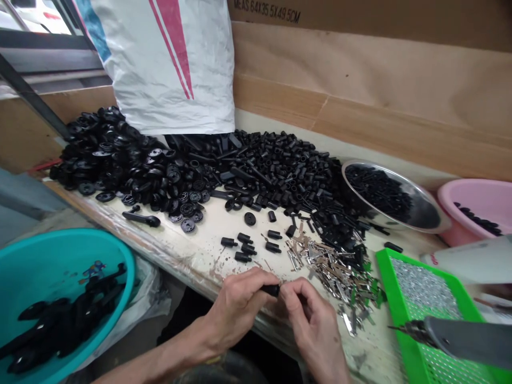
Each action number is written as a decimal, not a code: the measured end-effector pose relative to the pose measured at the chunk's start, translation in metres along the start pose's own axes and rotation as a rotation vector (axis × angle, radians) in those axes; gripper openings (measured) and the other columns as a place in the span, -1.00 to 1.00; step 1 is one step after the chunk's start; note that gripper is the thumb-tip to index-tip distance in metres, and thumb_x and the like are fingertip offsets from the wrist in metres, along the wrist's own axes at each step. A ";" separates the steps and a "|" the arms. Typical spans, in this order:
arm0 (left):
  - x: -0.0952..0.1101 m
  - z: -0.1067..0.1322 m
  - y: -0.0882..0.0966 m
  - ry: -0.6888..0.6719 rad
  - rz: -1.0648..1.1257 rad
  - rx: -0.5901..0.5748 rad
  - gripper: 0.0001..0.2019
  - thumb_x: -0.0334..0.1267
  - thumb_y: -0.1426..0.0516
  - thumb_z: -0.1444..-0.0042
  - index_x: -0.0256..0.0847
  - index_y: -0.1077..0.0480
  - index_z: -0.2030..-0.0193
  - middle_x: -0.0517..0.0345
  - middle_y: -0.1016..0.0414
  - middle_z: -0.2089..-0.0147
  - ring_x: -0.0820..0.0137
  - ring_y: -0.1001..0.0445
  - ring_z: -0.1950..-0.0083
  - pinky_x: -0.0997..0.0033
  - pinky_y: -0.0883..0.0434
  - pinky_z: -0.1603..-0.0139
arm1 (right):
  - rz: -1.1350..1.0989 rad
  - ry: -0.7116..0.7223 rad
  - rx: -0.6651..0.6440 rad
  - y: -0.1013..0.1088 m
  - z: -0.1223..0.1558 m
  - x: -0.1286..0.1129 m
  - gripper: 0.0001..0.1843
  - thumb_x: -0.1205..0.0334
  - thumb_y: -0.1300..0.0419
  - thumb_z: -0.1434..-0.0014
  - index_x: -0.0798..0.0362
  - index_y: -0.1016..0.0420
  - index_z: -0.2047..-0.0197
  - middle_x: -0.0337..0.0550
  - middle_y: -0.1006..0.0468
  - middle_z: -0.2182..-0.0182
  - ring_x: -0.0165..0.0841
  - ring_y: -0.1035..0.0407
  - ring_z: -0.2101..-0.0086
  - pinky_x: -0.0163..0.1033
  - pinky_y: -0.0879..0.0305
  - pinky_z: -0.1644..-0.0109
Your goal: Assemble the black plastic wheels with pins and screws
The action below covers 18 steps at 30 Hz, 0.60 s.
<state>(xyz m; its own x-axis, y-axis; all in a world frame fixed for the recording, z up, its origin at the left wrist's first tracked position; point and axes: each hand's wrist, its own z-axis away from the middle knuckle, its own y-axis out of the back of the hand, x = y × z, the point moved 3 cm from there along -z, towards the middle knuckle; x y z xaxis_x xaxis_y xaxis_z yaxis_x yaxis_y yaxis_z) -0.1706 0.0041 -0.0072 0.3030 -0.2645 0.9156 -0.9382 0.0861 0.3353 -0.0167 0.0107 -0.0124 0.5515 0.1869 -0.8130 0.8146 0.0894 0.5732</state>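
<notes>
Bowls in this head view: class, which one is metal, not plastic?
The shiny steel bowl holding black parts, beside the pink basin; that basin and the teal basin are plastic.

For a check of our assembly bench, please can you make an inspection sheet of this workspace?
surface: pale workbench top, stained and worn at the front edge.
job's things: small black part held at the fingertips; loose silver metal pieces beside it.
clutter: heaped black discs and black plastic sleeves.
hands: left hand and right hand both pinch the part.
cables: nothing seen.
surroundings: steel bowl, pink basin, teal basin, green tray, white woven sack, cardboard.
</notes>
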 end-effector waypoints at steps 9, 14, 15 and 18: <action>-0.002 0.003 -0.008 -0.219 -0.241 0.061 -0.73 -0.52 0.00 -0.21 -0.23 -0.40 0.03 0.05 -0.50 0.22 0.41 -0.49 0.22 0.49 -0.46 0.18 | -0.048 -0.093 -0.017 -0.007 -0.001 0.004 -0.62 -0.02 0.02 -0.31 0.00 -0.29 0.46 -0.34 -0.29 0.64 -0.42 -0.19 0.61 -0.35 -0.12 0.55; 0.009 0.000 0.007 0.011 -0.204 -0.121 -0.66 -0.54 0.03 -0.17 -0.20 -0.40 0.00 0.09 -0.49 0.21 0.40 -0.47 0.22 0.48 -0.44 0.19 | -0.019 0.052 0.017 -0.005 -0.002 0.001 -0.70 0.09 -0.01 -0.31 0.02 -0.35 0.41 -0.28 -0.39 0.53 -0.41 -0.27 0.52 -0.35 -0.19 0.44; 0.010 -0.002 0.010 0.041 -0.202 -0.143 -0.65 -0.55 0.03 -0.16 -0.20 -0.41 0.00 0.12 -0.48 0.24 0.41 -0.47 0.24 0.49 -0.42 0.21 | -0.009 0.079 0.014 -0.005 -0.002 0.000 -0.71 0.10 -0.01 -0.31 0.02 -0.35 0.41 -0.26 -0.39 0.51 -0.41 -0.28 0.51 -0.34 -0.19 0.41; 0.011 -0.004 0.012 0.067 -0.220 -0.156 -0.65 -0.56 0.02 -0.13 -0.19 -0.44 0.06 0.16 -0.46 0.29 0.42 -0.45 0.28 0.51 -0.39 0.24 | 0.005 0.071 0.001 -0.005 -0.002 -0.001 -0.69 0.10 0.00 -0.31 0.01 -0.32 0.43 -0.28 -0.36 0.54 -0.41 -0.25 0.53 -0.34 -0.17 0.43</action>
<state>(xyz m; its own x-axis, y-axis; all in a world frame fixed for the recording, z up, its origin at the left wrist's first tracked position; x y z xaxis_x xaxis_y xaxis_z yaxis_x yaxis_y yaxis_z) -0.1777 0.0059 0.0074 0.5115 -0.2295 0.8281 -0.8132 0.1823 0.5528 -0.0221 0.0120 -0.0140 0.5416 0.2563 -0.8006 0.8120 0.0870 0.5772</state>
